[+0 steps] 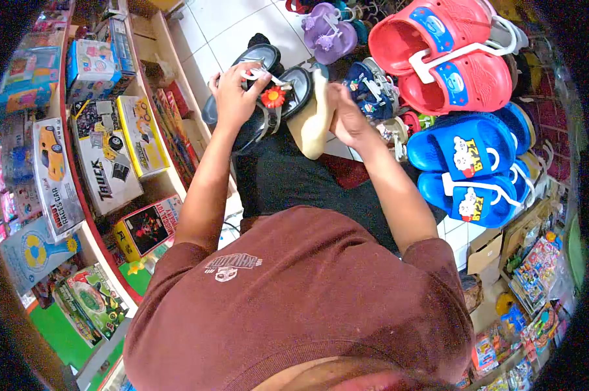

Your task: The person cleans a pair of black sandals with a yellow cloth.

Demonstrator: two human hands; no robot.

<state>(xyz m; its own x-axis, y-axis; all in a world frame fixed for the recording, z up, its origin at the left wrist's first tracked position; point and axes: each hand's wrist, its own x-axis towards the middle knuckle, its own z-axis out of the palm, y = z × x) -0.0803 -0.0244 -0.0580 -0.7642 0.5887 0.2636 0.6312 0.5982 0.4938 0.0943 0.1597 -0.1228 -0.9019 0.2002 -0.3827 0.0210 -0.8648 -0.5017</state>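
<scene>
My left hand (234, 96) is closed, its fingers pinching a white plastic shoe hanger (250, 75). A pair of black sandals (297, 91) with clear straps is by that hand, above my dark-clad lap; an orange-red flower (273, 97) decorates one of them. My right hand (350, 122) is closed around the edge of a cream-coloured, soft-looking piece (312, 127), which touches or lies very close to the right-hand sandal. It looks like cloth, but its kind is not certain. The fingertips of my right hand are partly hidden behind it.
At right hang red clogs (460, 62) and blue slides (467, 153) on white hangers. Purple clogs (330, 32) and navy footwear (371, 91) sit beyond my hands. Shelves at left carry boxed toys, including a truck box (105, 156). White floor tiles (239, 29) show ahead.
</scene>
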